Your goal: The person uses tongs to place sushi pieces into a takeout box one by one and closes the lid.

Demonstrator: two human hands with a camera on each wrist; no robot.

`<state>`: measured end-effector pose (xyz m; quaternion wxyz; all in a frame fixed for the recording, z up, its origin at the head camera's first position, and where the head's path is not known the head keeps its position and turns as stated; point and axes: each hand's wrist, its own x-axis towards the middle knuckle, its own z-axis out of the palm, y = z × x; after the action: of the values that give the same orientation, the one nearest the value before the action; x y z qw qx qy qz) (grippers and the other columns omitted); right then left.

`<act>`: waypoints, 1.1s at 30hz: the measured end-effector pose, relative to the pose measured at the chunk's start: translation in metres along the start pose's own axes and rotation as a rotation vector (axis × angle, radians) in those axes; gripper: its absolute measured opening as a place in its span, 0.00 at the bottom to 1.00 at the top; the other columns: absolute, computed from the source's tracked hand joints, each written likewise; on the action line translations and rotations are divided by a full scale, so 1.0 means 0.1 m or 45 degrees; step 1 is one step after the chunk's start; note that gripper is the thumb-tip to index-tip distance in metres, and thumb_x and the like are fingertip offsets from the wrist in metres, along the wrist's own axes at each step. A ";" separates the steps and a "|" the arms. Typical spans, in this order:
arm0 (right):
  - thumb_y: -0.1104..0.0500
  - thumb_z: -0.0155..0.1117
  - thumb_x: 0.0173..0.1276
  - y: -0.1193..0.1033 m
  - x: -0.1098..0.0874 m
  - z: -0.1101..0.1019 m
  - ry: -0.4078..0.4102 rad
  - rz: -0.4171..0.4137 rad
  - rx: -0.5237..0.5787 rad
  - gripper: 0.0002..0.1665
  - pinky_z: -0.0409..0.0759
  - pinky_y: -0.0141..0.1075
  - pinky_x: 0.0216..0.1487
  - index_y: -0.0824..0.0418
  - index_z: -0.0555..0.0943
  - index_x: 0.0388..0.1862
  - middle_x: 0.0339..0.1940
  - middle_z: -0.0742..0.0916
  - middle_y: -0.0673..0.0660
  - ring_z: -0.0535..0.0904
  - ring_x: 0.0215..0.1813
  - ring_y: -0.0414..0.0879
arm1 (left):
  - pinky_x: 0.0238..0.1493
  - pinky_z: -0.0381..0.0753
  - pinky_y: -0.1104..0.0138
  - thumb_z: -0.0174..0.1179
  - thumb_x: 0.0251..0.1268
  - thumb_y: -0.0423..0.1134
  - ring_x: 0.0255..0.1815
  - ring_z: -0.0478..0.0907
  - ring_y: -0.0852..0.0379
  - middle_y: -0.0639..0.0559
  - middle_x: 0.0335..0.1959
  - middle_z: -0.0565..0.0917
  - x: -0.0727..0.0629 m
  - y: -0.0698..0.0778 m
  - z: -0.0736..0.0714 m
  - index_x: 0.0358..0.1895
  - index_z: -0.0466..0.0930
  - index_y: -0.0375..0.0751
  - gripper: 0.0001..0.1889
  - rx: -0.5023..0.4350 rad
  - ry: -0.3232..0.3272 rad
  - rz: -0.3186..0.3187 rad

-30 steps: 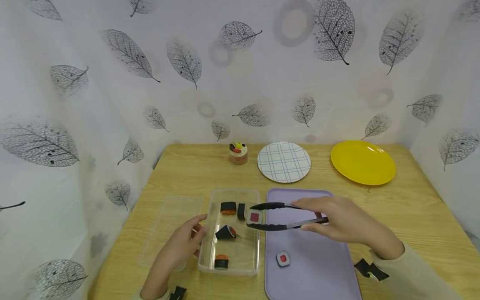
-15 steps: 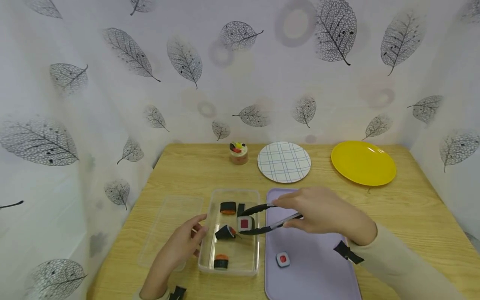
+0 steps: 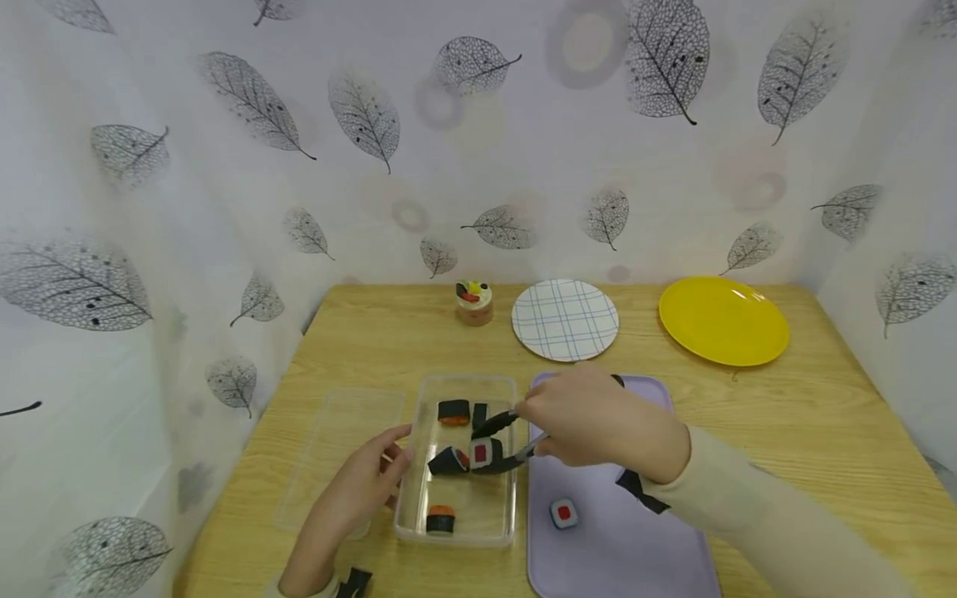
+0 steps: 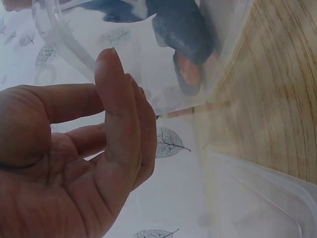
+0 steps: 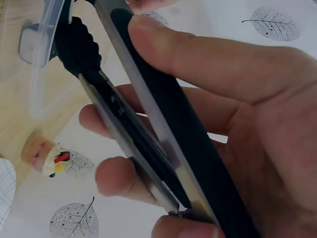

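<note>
My right hand (image 3: 591,415) grips black-tipped metal tongs (image 5: 163,114) by their arms. The tongs reach into the clear plastic container (image 3: 456,536), their tips on either side of a sushi roll (image 3: 482,453) with a red square centre. Black-wrapped sushi pieces lie around it, including a cone-shaped one (image 3: 447,462) and orange-topped ones (image 3: 441,519). My left hand (image 3: 359,486) is at the container's left side, fingers loosely bent and fingertips right at the wall. Another small sushi roll (image 3: 564,513) lies on the purple tray (image 3: 620,540), below my right hand.
A clear lid (image 3: 321,448) lies left of the container, partly behind my left hand. Along the back of the wooden table (image 3: 374,332) stand a small dessert cup (image 3: 474,304), a checked plate (image 3: 566,321) and a yellow plate (image 3: 723,322). A leaf-print curtain (image 3: 478,149) hangs behind.
My right hand has moved left with the tongs, bringing the sushi roll from over the container's right edge down inside, beside the cone-shaped piece. My left hand has stayed in place.
</note>
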<state>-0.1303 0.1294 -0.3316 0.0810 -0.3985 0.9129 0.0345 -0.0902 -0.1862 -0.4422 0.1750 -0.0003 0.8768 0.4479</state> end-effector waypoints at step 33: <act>0.39 0.79 0.64 0.28 -0.50 0.46 0.271 0.028 0.360 0.41 0.89 0.50 0.61 0.53 0.80 0.72 0.67 0.87 0.52 0.88 0.62 0.49 | 0.25 0.89 0.64 0.55 0.83 0.37 0.31 0.79 0.53 0.39 0.47 0.80 -0.01 0.02 -0.01 0.78 0.67 0.37 0.26 0.015 -0.012 0.007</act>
<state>-0.1118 0.1910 -0.3683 0.0389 -0.3746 0.9163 -0.1359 -0.0893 -0.1856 -0.4395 0.1777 0.0054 0.8786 0.4432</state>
